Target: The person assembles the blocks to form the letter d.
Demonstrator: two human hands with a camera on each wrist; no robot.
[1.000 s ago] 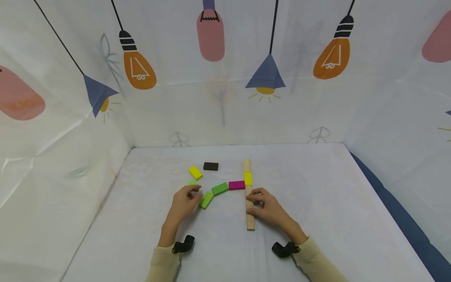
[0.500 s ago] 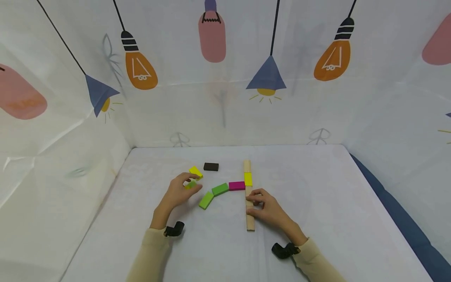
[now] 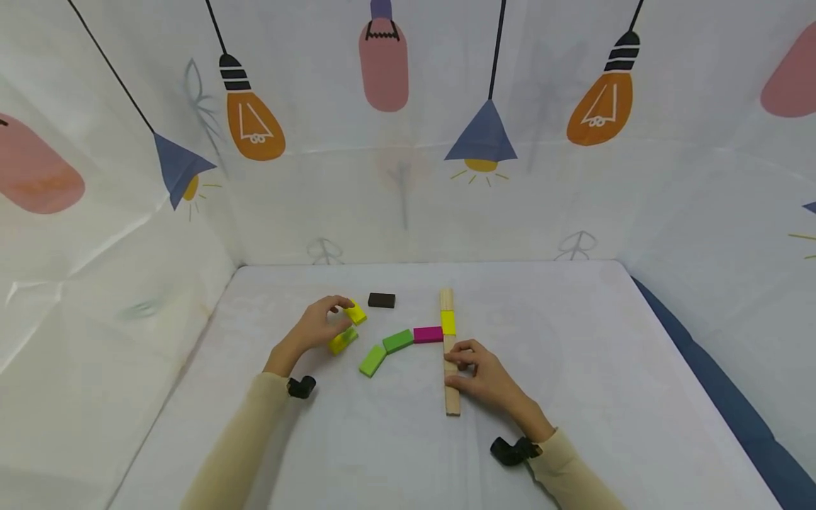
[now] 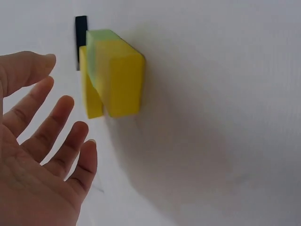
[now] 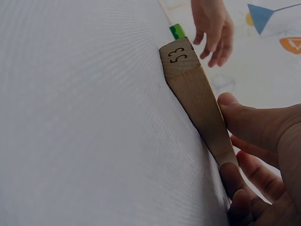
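Left hand [image 3: 319,324]: left of the frame's centre, its grip is hovering by the yellow block [image 3: 359,316], fingers parted and holding nothing; whether a fingertip is touching the block, I cannot tell.
Yellow-green block [image 3: 343,341]: lying just below the yellow block in the frame, partly under the hand's edge.
Dark block [image 3: 382,300]: resting near the upper middle of the surface [image 3: 574,425], right of the yellow block.
Right hand [image 3: 481,375]: right of centre, its grip is holding the wood row [image 3: 452,404] between curled fingers and thumb.
Wood row: running up and down the frame, with a yellow piece [image 3: 449,322] sitting between plain lengths.
Curve: the pink block [image 3: 428,334] is meeting the row's left side; the upper green block [image 3: 398,341] is joining it, and the lower green block [image 3: 372,361] is angling down to the left.
Left-side risk: the fingers could be nudging the yellow-green block, since both blocks are lying so close together.
Right-side risk: uneven pressing from the right hand could be skewing the row and parting the pink block from it.
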